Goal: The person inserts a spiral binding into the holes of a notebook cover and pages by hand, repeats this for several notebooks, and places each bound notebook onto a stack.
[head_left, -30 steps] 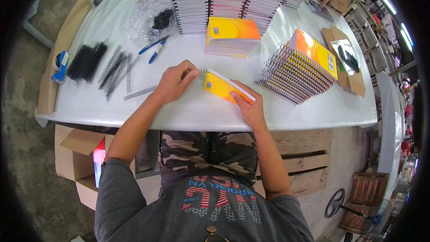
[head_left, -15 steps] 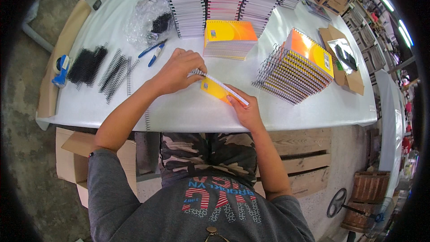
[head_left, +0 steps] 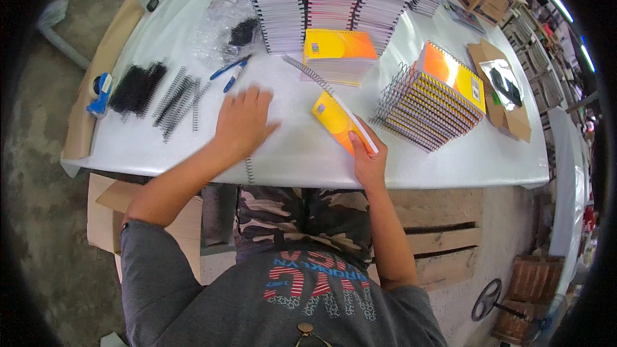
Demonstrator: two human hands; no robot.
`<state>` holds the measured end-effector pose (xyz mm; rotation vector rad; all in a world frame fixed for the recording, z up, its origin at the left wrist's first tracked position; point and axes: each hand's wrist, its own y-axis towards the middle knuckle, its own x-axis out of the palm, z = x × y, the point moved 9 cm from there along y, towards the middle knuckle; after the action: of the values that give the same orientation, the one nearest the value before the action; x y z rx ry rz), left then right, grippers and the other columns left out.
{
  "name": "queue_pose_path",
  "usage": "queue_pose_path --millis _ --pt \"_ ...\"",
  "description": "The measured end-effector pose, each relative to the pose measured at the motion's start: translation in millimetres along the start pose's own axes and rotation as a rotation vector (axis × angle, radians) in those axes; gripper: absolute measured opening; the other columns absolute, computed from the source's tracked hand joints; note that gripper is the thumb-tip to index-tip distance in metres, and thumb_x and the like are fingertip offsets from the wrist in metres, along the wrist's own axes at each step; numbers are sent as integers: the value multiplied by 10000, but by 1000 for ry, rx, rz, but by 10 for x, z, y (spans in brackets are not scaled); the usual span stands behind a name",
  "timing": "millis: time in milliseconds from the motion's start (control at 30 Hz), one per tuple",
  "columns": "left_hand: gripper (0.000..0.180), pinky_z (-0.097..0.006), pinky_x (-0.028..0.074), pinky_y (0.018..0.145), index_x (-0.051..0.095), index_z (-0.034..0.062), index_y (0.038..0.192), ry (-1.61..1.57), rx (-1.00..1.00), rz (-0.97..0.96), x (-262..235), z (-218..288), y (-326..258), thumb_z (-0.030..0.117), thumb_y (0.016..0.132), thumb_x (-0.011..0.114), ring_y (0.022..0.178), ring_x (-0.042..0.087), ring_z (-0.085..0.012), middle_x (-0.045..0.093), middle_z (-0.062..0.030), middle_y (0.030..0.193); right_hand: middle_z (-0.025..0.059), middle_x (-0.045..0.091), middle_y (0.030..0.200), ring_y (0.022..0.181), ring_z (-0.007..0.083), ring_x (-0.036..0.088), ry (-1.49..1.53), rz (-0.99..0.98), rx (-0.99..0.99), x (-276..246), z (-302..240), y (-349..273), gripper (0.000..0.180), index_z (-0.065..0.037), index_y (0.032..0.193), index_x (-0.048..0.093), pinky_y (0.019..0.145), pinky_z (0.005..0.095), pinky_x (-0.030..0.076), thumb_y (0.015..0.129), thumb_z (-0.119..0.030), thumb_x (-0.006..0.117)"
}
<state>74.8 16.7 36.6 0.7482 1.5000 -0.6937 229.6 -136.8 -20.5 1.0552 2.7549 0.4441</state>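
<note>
A small yellow and orange notebook (head_left: 333, 121) is gripped near its lower end by my right hand (head_left: 370, 159), the thumb on its cover. From the notebook's upper end a dark spiral wire coil (head_left: 310, 72) sticks out, slanting up to the left, partly in the spine edge. My left hand (head_left: 243, 119) is apart from it, over the table to the left, fingers spread and holding nothing, slightly blurred. Under its wrist, a single coil (head_left: 249, 171) lies at the table's front edge. Blue pens or cutters (head_left: 232, 76) lie just beyond the left hand.
Loose coils (head_left: 175, 104) and a dark coil bundle (head_left: 137, 88) lie left, near a blue tape dispenser (head_left: 99, 96). At right stand coil-bound notebooks (head_left: 443, 99); a yellow notebook stack (head_left: 340, 58) sits before tall bound stacks (head_left: 277, 9). An opened carton (head_left: 501, 93) lies far right.
My left hand has let go of the coil and moved left and down, its fingers opening. The coil now extends freely from the notebook, which my right hand still holds.
</note>
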Motion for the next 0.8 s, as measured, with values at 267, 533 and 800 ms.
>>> queue_pose_path --millis 267,533,800 --pt "262 -441 443 768 500 66 1049 142 -295 174 181 -1368 -197 181 818 547 950 572 -294 588 -148 1004 112 646 1049 941 122 583 63 -153 47 163 -26 -57 295 8 1156 580 853 253 438 867 -48 553" --pt "299 -369 384 853 581 82 1068 -269 420 96 -414 78 -86 167 786 632 987 529 -261 587 -79 1034 111 650 1057 924 122 586 40 -391 151 486 -25 -191 292 -15 1157 582 843 250 443 870 -62 553" --pt "238 -412 330 907 590 115 909 -156 564 47 -300 407 -73 196 716 703 1002 515 -220 572 -27 1034 137 646 1059 939 167 618 -25 -378 102 450 -27 -188 304 -25 1150 589 838 258 453 848 -36 557"
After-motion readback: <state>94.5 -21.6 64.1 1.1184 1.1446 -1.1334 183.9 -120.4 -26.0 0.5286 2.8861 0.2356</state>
